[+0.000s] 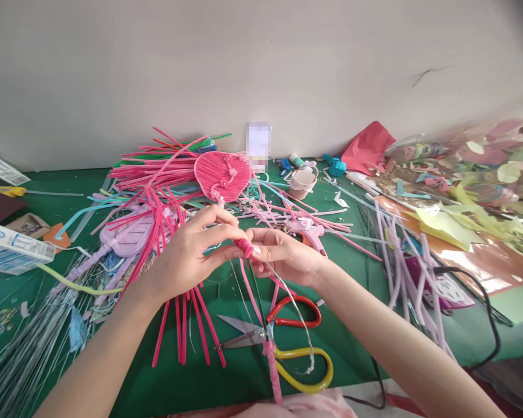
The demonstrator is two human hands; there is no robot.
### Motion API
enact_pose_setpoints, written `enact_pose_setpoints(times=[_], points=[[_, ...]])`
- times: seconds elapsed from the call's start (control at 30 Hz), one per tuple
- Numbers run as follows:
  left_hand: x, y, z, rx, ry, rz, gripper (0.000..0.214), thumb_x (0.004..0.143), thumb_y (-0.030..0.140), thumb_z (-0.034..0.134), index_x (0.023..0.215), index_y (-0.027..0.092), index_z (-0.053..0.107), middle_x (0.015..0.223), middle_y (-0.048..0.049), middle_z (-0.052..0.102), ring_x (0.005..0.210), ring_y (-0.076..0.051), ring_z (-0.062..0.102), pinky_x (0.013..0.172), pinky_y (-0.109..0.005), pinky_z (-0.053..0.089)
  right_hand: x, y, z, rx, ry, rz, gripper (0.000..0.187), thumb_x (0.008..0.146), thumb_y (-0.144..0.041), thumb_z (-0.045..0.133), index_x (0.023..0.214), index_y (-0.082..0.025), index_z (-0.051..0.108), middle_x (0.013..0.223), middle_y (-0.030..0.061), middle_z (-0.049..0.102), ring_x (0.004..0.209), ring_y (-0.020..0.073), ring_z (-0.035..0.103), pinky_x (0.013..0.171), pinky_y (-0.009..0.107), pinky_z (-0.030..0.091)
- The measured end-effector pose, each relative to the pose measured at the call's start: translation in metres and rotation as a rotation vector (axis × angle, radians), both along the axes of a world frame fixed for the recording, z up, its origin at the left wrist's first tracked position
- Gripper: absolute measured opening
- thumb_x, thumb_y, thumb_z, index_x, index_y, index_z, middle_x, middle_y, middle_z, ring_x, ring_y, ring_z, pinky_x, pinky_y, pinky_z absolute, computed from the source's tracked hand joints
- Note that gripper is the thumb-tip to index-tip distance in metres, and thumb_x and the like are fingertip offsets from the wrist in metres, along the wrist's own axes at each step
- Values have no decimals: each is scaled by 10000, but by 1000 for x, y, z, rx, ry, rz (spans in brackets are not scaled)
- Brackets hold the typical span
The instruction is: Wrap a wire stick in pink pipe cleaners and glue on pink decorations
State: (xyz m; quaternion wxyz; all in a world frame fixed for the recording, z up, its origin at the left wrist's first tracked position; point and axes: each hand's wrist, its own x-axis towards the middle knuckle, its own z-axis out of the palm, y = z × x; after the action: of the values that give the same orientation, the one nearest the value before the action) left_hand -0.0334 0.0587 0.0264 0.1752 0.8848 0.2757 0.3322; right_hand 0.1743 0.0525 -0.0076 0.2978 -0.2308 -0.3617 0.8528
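Observation:
Between my two hands is a small coil of pink pipe cleaner. My left hand pinches it from the left with thumb and fingertips. On its other side, the thumb and fingers of my right hand close on it. A white string hangs from my right fingers, and a thin dark wire runs down below the coil. Under my hands lie scissors with red and yellow handles, blades apart. A pink-wrapped stem crosses them. Loose pink pipe cleaners lie below my left wrist.
Behind my hands sit a pink fan-shaped piece, a pink glue gun, a paper cup and a phone. Wires and a lilac piece lie left. Paper scraps and a black cord lie right.

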Motion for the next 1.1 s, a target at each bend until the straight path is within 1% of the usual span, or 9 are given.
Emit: enact_pose_setpoints(times=[0.13,0.23,0.37,0.5,0.63,0.8,0.87,0.97,1.1], points=[[-1,1,3,4,-3,-13,112,934,285,610,984,257,707,990,-36,568,955,-161,603,863,-296,503,0,1,0,16,-3,9,324,696,-299,860,863,-179,610,693,-41,562,588,67,491,538,187,365],[-2,3,7,19,-30,21,150,917,364,624,957,274,738,955,-31,562,885,-160,589,808,-294,513,-1,2,2,24,7,-1,355,686,-286,865,915,-201,607,713,-43,591,583,69,496,538,189,375],[-2,4,14,0,-46,73,219,892,452,632,941,273,749,913,-22,563,819,-154,580,729,-272,511,-3,4,6,58,-3,1,334,673,-324,865,868,-173,640,755,-10,638,575,62,497,520,185,355],[-3,1,23,-39,-31,98,177,870,414,680,927,249,715,874,-7,612,777,-147,596,718,-261,496,-4,5,10,117,-24,19,282,697,-358,844,837,-159,700,821,27,696,566,54,463,504,195,317],[-5,-1,34,-178,35,99,113,880,344,668,849,239,697,818,3,687,740,-149,637,720,-259,503,-5,4,12,158,-98,-74,247,684,-362,856,791,-176,733,779,2,684,560,56,434,498,211,297],[-16,7,47,-513,140,99,148,868,328,639,898,239,754,861,-9,770,806,-184,703,707,-255,545,-6,0,16,259,-278,-158,289,671,-414,854,787,-173,744,760,10,691,566,73,456,499,221,316],[-18,10,50,-605,170,95,175,861,353,643,891,237,770,845,-12,780,810,-198,717,688,-257,559,-8,-3,18,279,-358,-197,316,650,-430,860,785,-172,737,737,5,686,568,77,470,506,219,330],[-14,10,51,-682,137,168,150,810,369,704,839,240,772,817,-2,783,790,-200,733,683,-255,577,-12,-6,21,301,-446,-243,350,626,-452,863,767,-167,718,711,-6,670,584,82,493,535,220,359],[-3,5,48,-740,85,307,119,740,332,754,787,223,744,722,0,777,721,-202,746,622,-247,584,-14,-9,20,423,-564,-284,358,696,-489,803,807,-159,718,697,-12,630,600,94,487,549,233,366]])
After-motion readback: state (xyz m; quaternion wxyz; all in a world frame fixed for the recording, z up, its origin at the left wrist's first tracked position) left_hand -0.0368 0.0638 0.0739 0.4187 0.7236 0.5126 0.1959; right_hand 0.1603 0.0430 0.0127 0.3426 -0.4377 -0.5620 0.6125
